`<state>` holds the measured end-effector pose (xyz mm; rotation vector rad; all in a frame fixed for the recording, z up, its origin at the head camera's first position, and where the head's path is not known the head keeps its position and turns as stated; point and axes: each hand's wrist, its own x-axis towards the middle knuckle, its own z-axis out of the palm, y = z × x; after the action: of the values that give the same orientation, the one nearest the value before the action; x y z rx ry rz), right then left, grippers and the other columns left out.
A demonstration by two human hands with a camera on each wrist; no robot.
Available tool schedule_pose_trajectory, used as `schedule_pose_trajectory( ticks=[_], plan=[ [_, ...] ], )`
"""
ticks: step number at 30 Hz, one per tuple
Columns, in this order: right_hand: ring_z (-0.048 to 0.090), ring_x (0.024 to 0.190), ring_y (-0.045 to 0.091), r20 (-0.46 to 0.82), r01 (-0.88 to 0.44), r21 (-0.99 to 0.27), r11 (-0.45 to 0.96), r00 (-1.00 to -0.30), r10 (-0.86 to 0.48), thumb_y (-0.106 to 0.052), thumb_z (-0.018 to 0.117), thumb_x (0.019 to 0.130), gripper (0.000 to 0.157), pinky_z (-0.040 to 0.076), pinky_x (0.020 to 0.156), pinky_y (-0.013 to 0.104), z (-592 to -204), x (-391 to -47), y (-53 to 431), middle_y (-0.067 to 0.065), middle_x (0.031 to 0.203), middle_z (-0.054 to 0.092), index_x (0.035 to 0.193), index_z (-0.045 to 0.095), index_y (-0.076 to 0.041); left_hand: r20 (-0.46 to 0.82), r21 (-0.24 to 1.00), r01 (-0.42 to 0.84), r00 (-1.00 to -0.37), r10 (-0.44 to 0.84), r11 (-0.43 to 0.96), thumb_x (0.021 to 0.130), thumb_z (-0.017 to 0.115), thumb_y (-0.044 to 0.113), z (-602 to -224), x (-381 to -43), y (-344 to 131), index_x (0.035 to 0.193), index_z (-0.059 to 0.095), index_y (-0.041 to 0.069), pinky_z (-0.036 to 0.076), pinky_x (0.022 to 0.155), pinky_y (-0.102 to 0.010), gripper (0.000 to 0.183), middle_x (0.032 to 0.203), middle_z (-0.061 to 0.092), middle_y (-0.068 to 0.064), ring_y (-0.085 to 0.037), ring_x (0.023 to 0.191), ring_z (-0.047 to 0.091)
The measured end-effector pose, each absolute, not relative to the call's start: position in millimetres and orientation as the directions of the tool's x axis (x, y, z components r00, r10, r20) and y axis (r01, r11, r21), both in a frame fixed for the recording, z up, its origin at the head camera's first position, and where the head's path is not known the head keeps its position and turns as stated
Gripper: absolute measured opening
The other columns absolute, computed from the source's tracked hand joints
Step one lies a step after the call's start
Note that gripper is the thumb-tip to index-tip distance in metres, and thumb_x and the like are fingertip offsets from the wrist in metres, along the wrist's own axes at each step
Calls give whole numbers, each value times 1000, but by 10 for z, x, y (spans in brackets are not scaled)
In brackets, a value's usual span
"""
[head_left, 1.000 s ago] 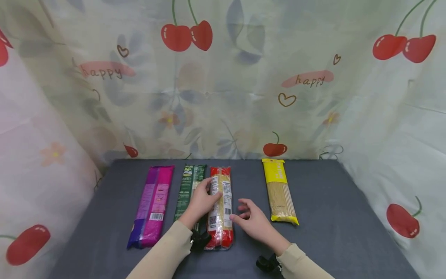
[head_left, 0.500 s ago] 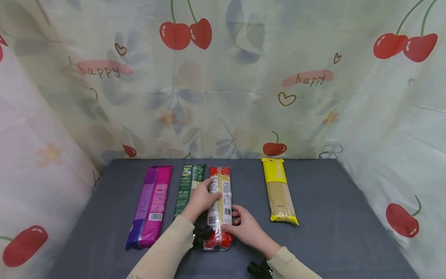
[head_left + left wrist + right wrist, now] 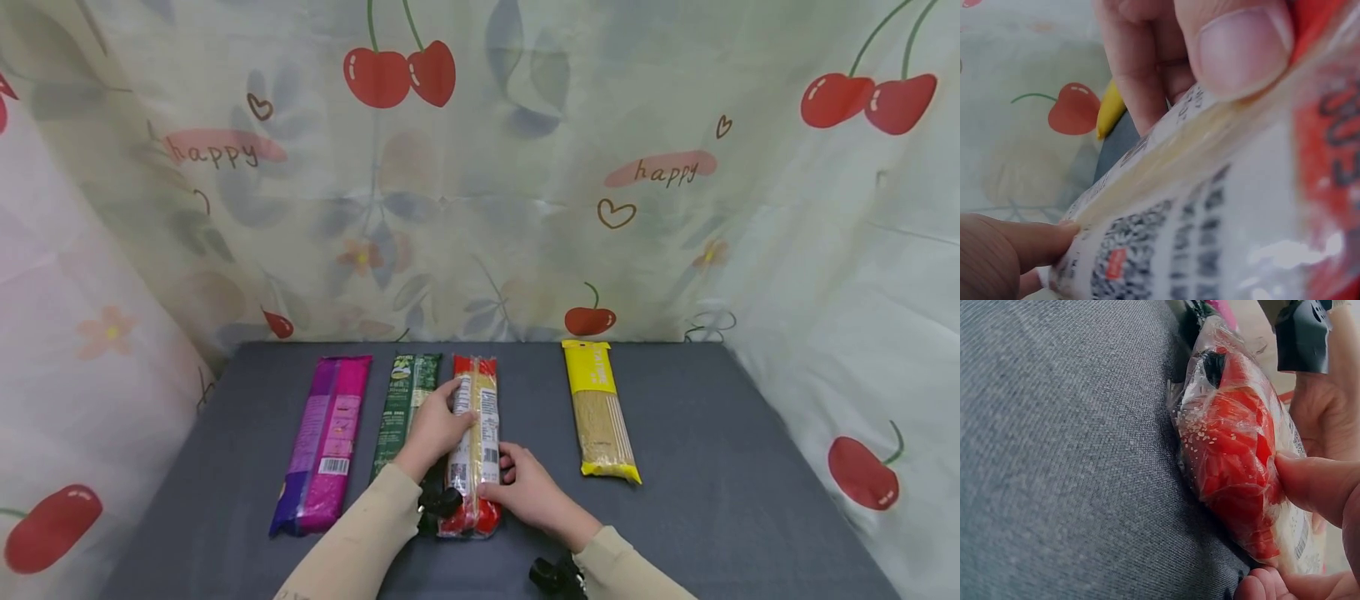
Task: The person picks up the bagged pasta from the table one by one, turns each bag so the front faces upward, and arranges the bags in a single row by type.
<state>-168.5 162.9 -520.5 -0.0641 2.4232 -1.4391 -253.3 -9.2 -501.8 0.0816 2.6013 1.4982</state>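
A red-ended, see-through packet of dry noodles lies lengthwise on the dark table, printed labels and barcode upward. My left hand grips it above the middle, thumb on top and fingers along its left side. Lower down, my right hand holds the right edge, its thumb on the wrapper and fingertips low beside the table cloth. The crumpled red end shows crumbs under clear film in the right wrist view. Close up in the left wrist view is the wrapper's printed square code.
A green packet lies just left, partly behind my left arm. Further left is a pink and purple packet. A yellow noodle packet lies to the right. The grey table meets a cherry-patterned curtain at its back edge.
My right hand has moved left and down from beside the packet and taken hold of its lower right edge. The left hand keeps its grip; the packet has barely shifted.
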Motion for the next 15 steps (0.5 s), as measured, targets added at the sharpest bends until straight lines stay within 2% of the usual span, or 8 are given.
schedule_pose_trajectory(
  ticks=[7,11,15],
  plan=[
    [46,91,23,-284,184,-876,446,-944,-168,-38,78,81,82,45,75,33,-5175,-1681,1615,8,106,50,141,40,3,-102,941,-69,-991,82,332,88,71,12,-5025,-2501,-70,144,47,15,56,65,-36,61,108,63,-13,-22,84,64],
    [50,90,23,-297,216,-891,400,-942,-154,-40,75,83,76,49,76,33,-5145,-1670,1600,9,106,53,137,45,3,-97,953,-69,-992,82,294,88,70,10,-5011,-2470,-53,143,48,14,56,66,-37,60,107,64,-14,-24,86,65],
    [51,95,23,-296,230,-912,339,-942,-158,-38,74,85,71,50,79,33,-5118,-1654,1602,11,113,53,136,44,2,-84,961,-60,-993,78,268,88,70,8,-5005,-2451,-44,143,48,13,56,67,-38,60,108,63,-16,-26,89,64]
  ],
)
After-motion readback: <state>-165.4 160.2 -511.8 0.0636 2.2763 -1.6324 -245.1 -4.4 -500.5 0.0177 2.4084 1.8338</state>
